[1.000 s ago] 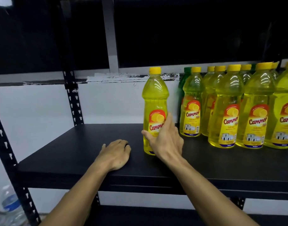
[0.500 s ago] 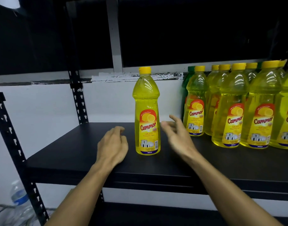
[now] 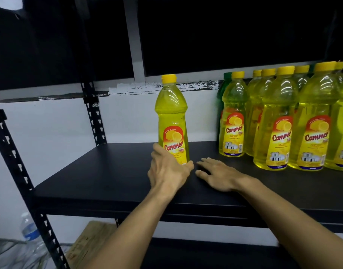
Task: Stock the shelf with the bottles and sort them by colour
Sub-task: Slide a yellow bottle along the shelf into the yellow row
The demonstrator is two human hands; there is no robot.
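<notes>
A lone yellow Cammer bottle [image 3: 171, 117] with a yellow cap stands upright on the black shelf board [image 3: 108, 171], apart from the others. My left hand [image 3: 166, 171] lies against its lower part, fingers on the left side and thumb in front of the base, hiding the foot. Just right of the bottle, my right hand [image 3: 217, 175] rests flat on the board and holds nothing. A packed group of yellow bottles [image 3: 279, 133] stands at the right. Behind the leftmost one a green bottle [image 3: 224, 82] peeks out.
Black perforated uprights [image 3: 94, 117] frame the rack, against a white wall. The shelf's left half is bare board. Below left, a clear water bottle [image 3: 28, 233] stands on the floor next to a wooden board [image 3: 89, 243].
My right hand let go of the lone bottle and dropped flat onto the shelf. My left hand moved right from the board up against the bottle's base.
</notes>
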